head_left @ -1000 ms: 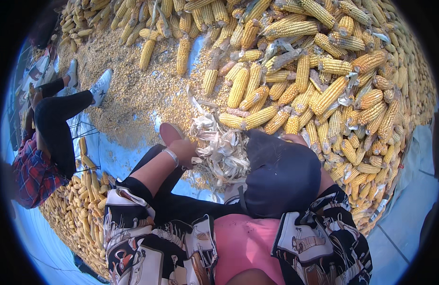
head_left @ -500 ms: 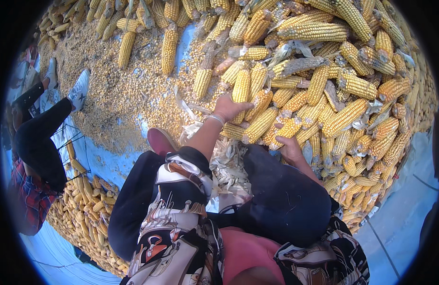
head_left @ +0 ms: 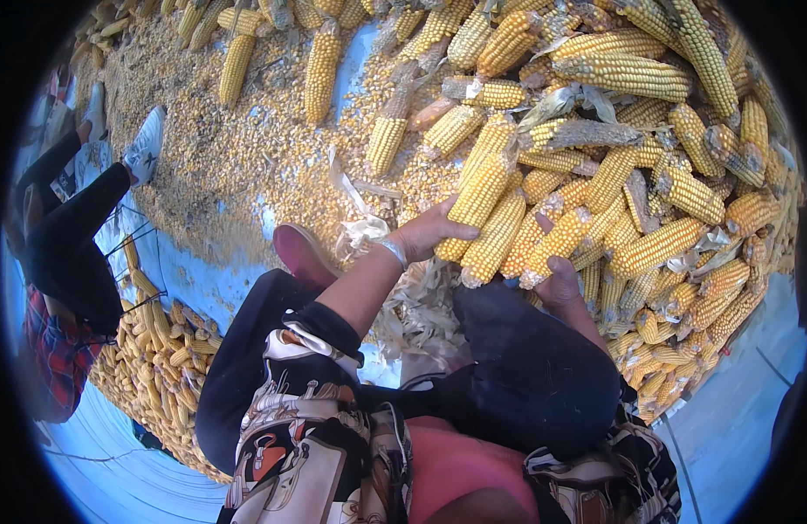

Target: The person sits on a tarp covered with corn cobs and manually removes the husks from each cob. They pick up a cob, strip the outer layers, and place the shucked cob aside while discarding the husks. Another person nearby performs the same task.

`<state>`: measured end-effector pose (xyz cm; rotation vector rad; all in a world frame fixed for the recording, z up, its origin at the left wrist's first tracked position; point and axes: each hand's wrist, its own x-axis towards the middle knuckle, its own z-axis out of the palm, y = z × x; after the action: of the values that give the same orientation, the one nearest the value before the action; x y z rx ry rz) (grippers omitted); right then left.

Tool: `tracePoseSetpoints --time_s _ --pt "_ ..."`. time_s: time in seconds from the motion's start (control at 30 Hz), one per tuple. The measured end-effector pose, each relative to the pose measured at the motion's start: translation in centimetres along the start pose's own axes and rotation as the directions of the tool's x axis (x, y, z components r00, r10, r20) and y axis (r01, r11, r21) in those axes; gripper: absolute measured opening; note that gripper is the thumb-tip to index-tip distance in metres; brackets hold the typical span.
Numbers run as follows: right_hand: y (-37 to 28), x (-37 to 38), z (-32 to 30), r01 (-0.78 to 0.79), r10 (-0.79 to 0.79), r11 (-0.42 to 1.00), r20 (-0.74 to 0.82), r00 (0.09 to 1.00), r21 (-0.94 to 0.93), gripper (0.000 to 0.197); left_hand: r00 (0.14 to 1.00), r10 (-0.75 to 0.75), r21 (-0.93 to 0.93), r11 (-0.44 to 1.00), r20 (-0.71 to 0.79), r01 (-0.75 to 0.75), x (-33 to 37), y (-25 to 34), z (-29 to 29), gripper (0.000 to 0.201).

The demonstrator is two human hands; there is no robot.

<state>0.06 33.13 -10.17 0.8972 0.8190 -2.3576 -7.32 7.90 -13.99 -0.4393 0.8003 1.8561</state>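
My left hand (head_left: 427, 231), with a band at its wrist, is closed around a yellow corn cob (head_left: 480, 194) at the near edge of a large heap. Its thumb lies across the cob, and its other fingers are hidden underneath. To the right, my right hand (head_left: 556, 281) grips another corn cob (head_left: 558, 247), with the thumb at its near end and a fingertip showing on its far side. More corn cobs (head_left: 499, 236) sit squeezed between the two hands, side by side and pointing toward me.
The heap of corn cobs (head_left: 656, 249) spreads far and right. Loose kernels (head_left: 220, 166) cover the blue sheet (head_left: 216, 293) on the left. Dry husks (head_left: 421, 314) lie between my legs. A second cob pile (head_left: 159, 375) and another person's shoe (head_left: 145, 147) are at the left.
Both hands have drawn in on the cobs between them, which are now bunched and slightly lifted. My right hand has shifted a little to the right, and the view has moved slightly.
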Motion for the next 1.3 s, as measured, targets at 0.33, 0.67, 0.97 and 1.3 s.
tracePoseSetpoints --time_s 0.33,0.67,0.97,1.3 --pt "-9.9 -1.6 13.5 0.061 0.024 0.934 0.235 0.972 -0.351 0.096 0.886 0.464 -0.002 0.886 0.020 -0.464 -8.1 10.2 9.9 0.088" --pt "-11.0 -9.9 27.9 0.401 0.035 0.809 0.716 0.697 -0.430 0.093 0.551 0.832 -0.011 0.553 0.058 -0.833 -26.2 13.3 20.0 0.082" --pt "0.6 -22.5 28.8 0.139 0.261 0.831 0.597 0.758 -0.539 0.085 0.546 0.783 -0.311 0.461 -0.298 -0.831 -36.7 -2.2 22.0 0.054" --pt "25.8 -38.1 56.2 0.251 0.748 0.652 0.660 -0.064 -0.715 0.084 -0.542 0.771 -0.055 -0.591 -0.334 -0.805 -69.8 -18.8 15.9 0.067"
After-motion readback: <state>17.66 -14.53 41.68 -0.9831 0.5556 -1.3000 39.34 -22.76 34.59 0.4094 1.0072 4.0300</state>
